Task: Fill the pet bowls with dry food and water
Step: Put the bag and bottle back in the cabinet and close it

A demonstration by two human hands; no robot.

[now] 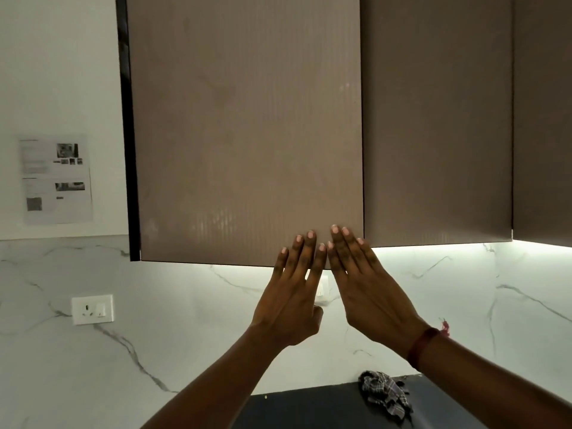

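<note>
A brown upper cabinet door [247, 128] fills the middle of the head view. Both my hands are raised flat against its lower right corner. My left hand [294, 292] has straight fingers with the tips touching the door's bottom edge. Beside it, my right hand [368, 289] also lies flat with straight fingers on the door, near the gap to the neighbouring door [436, 119]. Neither hand holds anything. No pet bowls, food or water are in view.
A white marble backsplash [185, 320] carries a wall socket [92, 309] at the left. A printed sheet [55, 179] hangs on the wall. A dark counter [297, 410] lies below with a crumpled checked cloth [385, 393] on it. Light glows under the cabinets.
</note>
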